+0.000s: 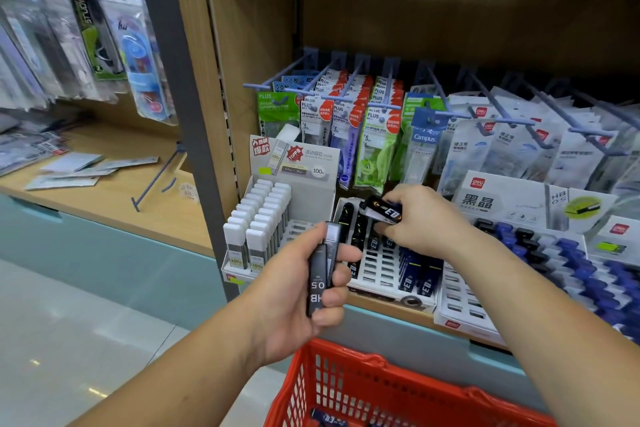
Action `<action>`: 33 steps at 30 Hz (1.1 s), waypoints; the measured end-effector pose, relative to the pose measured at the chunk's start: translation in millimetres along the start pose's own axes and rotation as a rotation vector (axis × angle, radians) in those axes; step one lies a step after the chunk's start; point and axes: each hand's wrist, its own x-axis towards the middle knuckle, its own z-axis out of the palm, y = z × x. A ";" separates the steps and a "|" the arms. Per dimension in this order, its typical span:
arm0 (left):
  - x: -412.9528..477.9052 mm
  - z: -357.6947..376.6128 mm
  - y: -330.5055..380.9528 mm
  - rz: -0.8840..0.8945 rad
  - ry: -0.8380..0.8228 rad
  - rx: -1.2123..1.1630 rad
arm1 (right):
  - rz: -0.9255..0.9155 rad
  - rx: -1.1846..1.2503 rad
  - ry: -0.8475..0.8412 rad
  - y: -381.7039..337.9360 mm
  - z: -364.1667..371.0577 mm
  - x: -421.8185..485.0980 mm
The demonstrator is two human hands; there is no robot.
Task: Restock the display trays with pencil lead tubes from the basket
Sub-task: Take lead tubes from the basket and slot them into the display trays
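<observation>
Facing the shelf above our red basket (349,388), we have the middle display tray (384,270) part filled with black tubes. Our left hand (294,298) curls round a few dark tubes (320,274) printed "HB 0.5". Our right hand (420,224) pinches one black tube (382,212) marked "ED" at its fingertips, just above that tray. Hanging packs (375,121) behind read "PLUS" and "Campus".
</observation>
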 end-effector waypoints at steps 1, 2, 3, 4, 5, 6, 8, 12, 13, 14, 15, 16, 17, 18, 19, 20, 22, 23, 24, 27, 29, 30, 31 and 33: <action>-0.9 0.1 -0.1 0.000 0.001 0.013 | 0.002 -0.010 -0.006 -0.2 -0.8 -0.8; -1.7 0.4 -0.1 0.001 -0.001 0.032 | -0.002 -0.001 0.003 0.5 -1.0 -2.0; -2.6 0.7 0.0 0.003 -0.002 0.055 | -0.012 0.047 0.019 0.7 -1.9 -3.7; -3.6 0.9 0.1 0.002 0.000 0.081 | -0.026 0.154 0.031 -0.5 -4.4 -6.6; -4.4 1.5 -0.1 -0.003 0.001 0.105 | -0.044 0.315 0.026 -3.9 -9.6 -11.0; -4.9 2.5 -0.1 -0.011 -0.001 0.124 | -0.058 0.502 -0.005 -9.0 -16.8 -16.5; -5.6 4.6 -0.9 -0.027 -0.006 0.149 | -0.082 0.797 -0.114 -18.3 -30.6 -26.7; -4.4 13.3 -3.4 -0.049 -0.038 0.176 | -0.121 0.846 -0.237 -26.4 -37.0 -37.4; -3.6 15.0 -3.9 -0.054 -0.045 0.173 | -0.108 0.830 -0.254 -25.6 -35.8 -39.3; -3.3 16.6 -4.4 -0.060 -0.050 0.170 | -0.090 0.832 -0.264 -24.3 -34.9 -41.6; -2.9 17.7 -4.7 -0.065 -0.056 0.167 | -0.075 0.844 -0.266 -21.3 -34.9 -43.2; -2.2 17.9 -5.0 -0.067 -0.062 0.159 | -0.061 0.856 -0.260 -18.0 -35.5 -44.2; -1.7 17.7 -5.3 -0.065 -0.066 0.150 | -0.044 0.868 -0.244 -13.8 -36.2 -44.3; -1.1 17.4 -5.6 -0.059 -0.067 0.144 | -0.022 0.887 -0.220 -9.9 -37.3 -44.4; -1.4 17.9 -5.7 -0.051 -0.065 0.139 | -0.001 0.911 -0.193 -5.9 -38.5 -44.6; -1.0 18.1 -5.8 -0.044 -0.065 0.136 | 0.014 0.934 -0.170 -2.5 -40.1 -45.1; -0.6 18.8 -6.0 -0.032 -0.063 0.124 | 0.026 0.967 -0.144 2.7 -42.5 -45.6; -1.2 19.0 -6.2 -0.027 -0.062 0.119 | 0.025 0.982 -0.144 3.8 -43.1 -46.1; -1.7 19.6 -6.2 -0.021 -0.061 0.124 | 0.024 0.997 -0.151 4.1 -43.1 -46.6; -6.9 24.6 -6.0 0.031 -0.084 0.224 | 0.028 1.034 -0.211 2.4 -40.1 -48.6; -11.3 26.7 -6.8 0.093 -0.095 0.341 | 0.024 1.044 -0.269 -1.8 -36.9 -52.6; -13.0 27.5 -7.7 0.114 -0.109 0.400 | 0.023 1.048 -0.293 -3.8 -35.7 -55.0; -14.9 27.6 -8.2 0.116 -0.123 0.448 | 0.029 1.052 -0.309 -5.3 -34.9 -57.5; -18.3 28.0 -9.2 0.096 -0.115 0.519 | 0.064 1.069 -0.319 -4.7 -35.3 -62.0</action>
